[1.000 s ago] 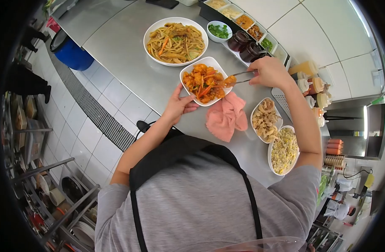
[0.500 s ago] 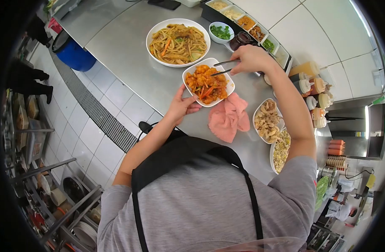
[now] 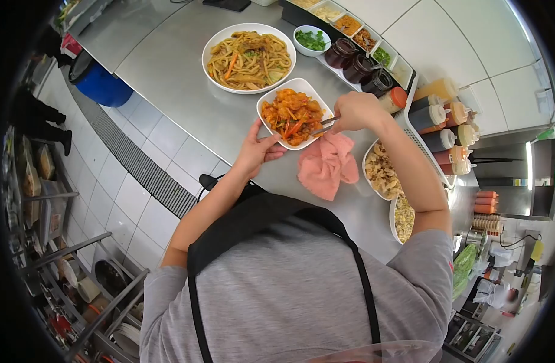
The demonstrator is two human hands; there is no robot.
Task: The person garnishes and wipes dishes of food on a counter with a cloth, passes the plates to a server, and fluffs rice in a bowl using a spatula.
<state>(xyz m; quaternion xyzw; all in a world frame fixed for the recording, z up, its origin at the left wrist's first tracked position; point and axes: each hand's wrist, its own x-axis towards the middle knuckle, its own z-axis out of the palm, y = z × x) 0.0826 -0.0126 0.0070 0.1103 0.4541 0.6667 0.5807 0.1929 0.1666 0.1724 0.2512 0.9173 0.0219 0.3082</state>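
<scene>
White bowl (image 3: 321, 101) of saucy food (image 3: 291, 114), just beyond the pink cloth (image 3: 328, 166). Your left hand (image 3: 255, 152) touches bowl edge, likely steadying; can't tell if fingers clamp. Your right hand (image 3: 357, 112) pinches tongs (image 3: 326, 126), likely avoiding sauce on fingers.

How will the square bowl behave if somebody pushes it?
The bowl is probably stiff, since its smooth white wall holds a firm shape. It may slide easily over the shiny metal table. Tipping could spill its heaped food.
</scene>
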